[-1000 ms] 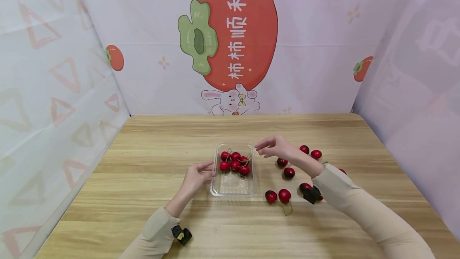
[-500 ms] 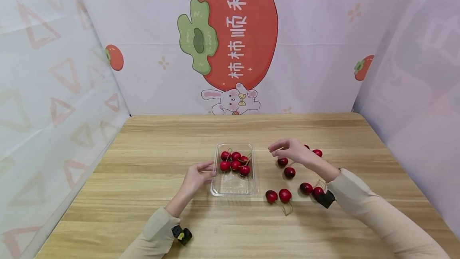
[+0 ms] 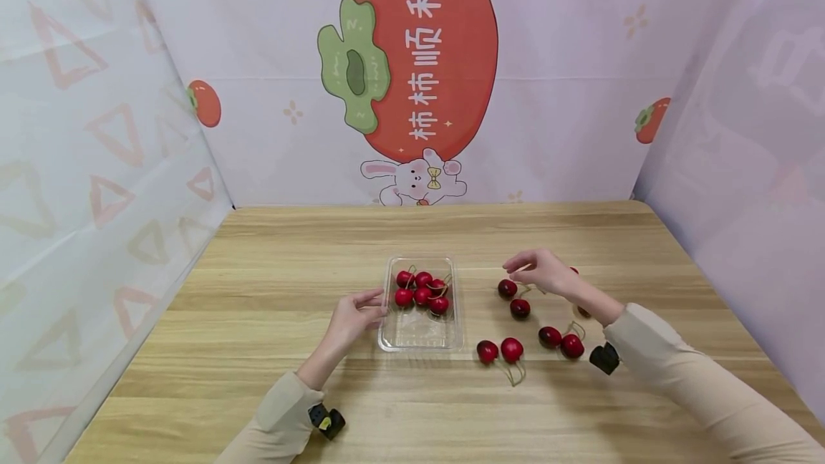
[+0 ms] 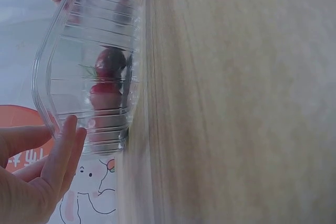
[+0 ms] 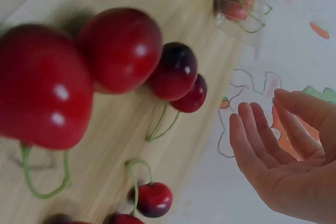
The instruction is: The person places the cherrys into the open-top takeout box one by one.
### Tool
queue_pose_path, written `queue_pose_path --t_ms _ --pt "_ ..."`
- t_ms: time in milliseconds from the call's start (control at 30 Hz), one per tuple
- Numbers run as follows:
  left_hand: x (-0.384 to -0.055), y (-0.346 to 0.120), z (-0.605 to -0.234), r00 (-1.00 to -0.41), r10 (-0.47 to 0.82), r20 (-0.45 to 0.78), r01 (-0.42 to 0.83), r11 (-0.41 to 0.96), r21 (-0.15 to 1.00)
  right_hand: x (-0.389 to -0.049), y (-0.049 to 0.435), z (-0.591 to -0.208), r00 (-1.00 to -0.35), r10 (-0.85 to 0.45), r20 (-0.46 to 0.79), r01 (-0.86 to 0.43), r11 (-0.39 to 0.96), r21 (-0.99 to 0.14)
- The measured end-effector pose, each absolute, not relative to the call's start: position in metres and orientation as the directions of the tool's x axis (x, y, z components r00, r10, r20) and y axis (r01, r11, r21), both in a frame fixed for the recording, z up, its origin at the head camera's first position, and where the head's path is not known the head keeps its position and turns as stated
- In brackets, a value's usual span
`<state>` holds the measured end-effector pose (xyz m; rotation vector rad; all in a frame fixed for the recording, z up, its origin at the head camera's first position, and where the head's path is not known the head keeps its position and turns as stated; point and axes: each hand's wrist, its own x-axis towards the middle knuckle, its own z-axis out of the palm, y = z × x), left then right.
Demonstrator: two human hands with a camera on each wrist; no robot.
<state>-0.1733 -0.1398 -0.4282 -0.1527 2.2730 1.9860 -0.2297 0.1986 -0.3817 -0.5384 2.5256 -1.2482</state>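
A clear plastic box holds several red cherries with green stems, grouped in its far half. My left hand rests at the box's left side; in the left wrist view its straight fingers touch the wall near the rim. My right hand hovers over the loose cherries to the right of the box, just behind a dark red pair. Nothing shows between its loosely bent fingers in the right wrist view. Its hand and forearm partly hide some cherries behind them.
Two stemmed cherries lie near the box's front right corner, and another pair sits farther right, near the right wrist camera. The wooden table ends at a printed cloth backdrop.
My right hand has moved right, away from the box's edge, to above the loose cherries. The left hand and the box have stayed in place.
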Motion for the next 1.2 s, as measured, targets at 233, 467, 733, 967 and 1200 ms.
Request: queue_pose_path --t_ms 233,467,733,967,1200 --pt "-0.173 -0.140 -0.427 -0.988 0.011 -0.154 -0.151 0.139 0.979 -0.239 0.207 -0.392 -0.886 -0.461 -0.044 -0.287 0.623 -0.728" --pt "-0.170 -0.139 -0.424 -0.986 0.011 -0.168 -0.164 0.157 0.974 -0.246 0.214 -0.400 -0.866 -0.500 -0.026 -0.359 0.657 -0.663" --pt "-0.170 -0.139 -0.422 -0.986 0.014 -0.169 -0.164 0.158 0.974 -0.253 0.220 -0.408 -0.855 -0.517 -0.053 -0.350 0.648 -0.677" --pt "-0.172 -0.139 -0.426 -0.986 0.009 -0.169 -0.166 0.150 0.975 -0.256 0.221 -0.415 -0.864 -0.499 -0.074 -0.337 0.680 -0.651" --pt "-0.172 -0.139 -0.426 -0.986 0.007 -0.167 -0.164 0.163 0.973 -0.257 0.219 -0.420 -0.876 -0.474 -0.092 -0.312 0.702 -0.640"
